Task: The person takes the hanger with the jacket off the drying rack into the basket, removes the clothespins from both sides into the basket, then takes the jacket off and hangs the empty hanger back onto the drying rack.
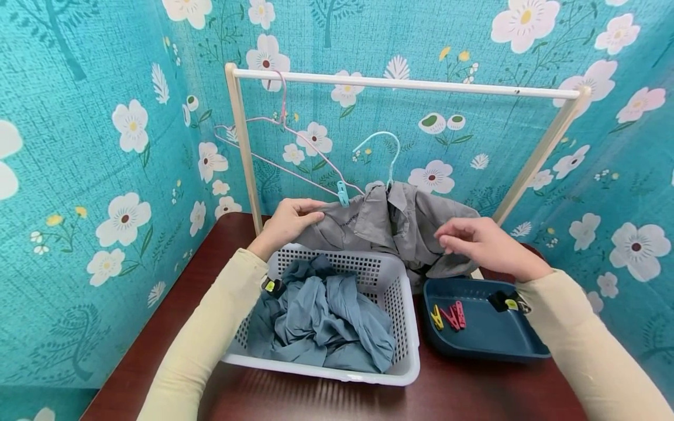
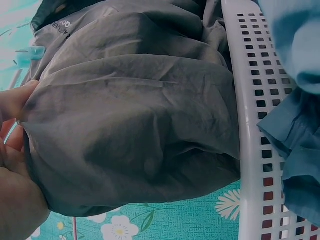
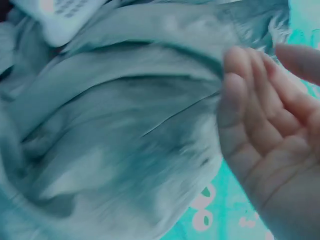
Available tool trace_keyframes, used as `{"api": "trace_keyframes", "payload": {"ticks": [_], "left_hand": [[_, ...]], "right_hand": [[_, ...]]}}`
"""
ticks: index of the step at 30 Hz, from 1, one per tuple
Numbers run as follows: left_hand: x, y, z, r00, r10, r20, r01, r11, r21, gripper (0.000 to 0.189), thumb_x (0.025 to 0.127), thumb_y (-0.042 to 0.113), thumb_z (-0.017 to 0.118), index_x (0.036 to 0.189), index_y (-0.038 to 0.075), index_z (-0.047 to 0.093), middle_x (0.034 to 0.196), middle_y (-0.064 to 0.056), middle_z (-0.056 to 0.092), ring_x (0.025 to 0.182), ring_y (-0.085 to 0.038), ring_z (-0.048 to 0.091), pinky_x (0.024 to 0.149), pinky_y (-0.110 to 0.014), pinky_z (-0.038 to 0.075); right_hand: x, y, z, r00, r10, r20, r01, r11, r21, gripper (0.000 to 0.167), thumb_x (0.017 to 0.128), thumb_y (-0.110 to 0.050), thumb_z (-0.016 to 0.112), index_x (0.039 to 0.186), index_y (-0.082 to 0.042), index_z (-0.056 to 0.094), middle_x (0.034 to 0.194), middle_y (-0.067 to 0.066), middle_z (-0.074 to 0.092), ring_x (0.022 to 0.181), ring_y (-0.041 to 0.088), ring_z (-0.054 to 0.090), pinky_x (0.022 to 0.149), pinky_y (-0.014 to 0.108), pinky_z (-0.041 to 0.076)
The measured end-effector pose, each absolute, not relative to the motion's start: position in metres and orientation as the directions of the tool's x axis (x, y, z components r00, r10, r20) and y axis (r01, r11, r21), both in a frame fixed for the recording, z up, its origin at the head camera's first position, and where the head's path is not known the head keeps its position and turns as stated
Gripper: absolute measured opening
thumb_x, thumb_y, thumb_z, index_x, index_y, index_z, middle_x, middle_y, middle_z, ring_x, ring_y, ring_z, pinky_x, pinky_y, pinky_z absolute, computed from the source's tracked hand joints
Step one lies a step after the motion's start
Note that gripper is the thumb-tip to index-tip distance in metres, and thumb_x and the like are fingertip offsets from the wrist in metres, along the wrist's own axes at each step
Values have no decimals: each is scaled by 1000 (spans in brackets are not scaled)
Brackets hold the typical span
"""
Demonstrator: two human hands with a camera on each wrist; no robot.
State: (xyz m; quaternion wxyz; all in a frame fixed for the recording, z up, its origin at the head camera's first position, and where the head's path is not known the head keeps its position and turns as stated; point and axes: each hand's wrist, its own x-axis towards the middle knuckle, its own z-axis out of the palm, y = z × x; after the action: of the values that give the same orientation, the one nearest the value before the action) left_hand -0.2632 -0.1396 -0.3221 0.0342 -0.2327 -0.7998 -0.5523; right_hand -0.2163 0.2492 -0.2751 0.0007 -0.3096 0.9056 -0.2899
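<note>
Head view shows the gray garment [image 1: 375, 217] stretched crosswise, left hand [image 1: 286, 224] pinching its left end, right hand [image 1: 483, 241] loosely curled, empty.

We see a garment [image 1: 371, 219] of thin, matt, creased cloth. The basket [image 1: 413, 333] appears to us as smooth plastic, its crumpled fabric [image 1: 321, 316] soft and dull. We note smooth, plastic-looking clothespins [image 1: 460, 314] and tray [image 1: 500, 327], pale wooden uprights [image 1: 544, 152], a smooth crossbar [image 1: 411, 84], a wood-look tabletop [image 1: 463, 394] with slight gloss, and a cloth-like backdrop [image 1: 310, 35].
</note>
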Motion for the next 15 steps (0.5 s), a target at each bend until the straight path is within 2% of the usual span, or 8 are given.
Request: {"api": "trace_keyframes", "payload": {"ticks": [6,11,15], "left_hand": [[-262,-136,-321,-889,327,322,417,282,864,27,94,14,61,119,10,67,113,-6,66,93,-17,62,74,-33,51],[-263,-133,-322,-889,324,323,418,289,861,26,93,15,61,118,11,68,112,-5,66,93,-16,63,75,-33,51],[-263,-131,-322,-890,321,324,420,298,857,26,93,15,62,118,12,68,113,-5,66,94,-16,63,75,-34,51]], "right_hand": [[-215,227,-266,-779,-507,368,-620,534,-575,19,97,-11,56,111,-3,64,89,5,64,78,17,62,63,26,47],[-215,207,-262,-767,-489,417,-629,440,-641,20,96,-10,56,113,-1,62,87,13,64,75,17,61,64,26,49],[-218,191,-261,-751,-510,419,-628,359,-690,20,97,-9,55,112,2,61,84,13,63,73,23,60,65,28,50]]}}
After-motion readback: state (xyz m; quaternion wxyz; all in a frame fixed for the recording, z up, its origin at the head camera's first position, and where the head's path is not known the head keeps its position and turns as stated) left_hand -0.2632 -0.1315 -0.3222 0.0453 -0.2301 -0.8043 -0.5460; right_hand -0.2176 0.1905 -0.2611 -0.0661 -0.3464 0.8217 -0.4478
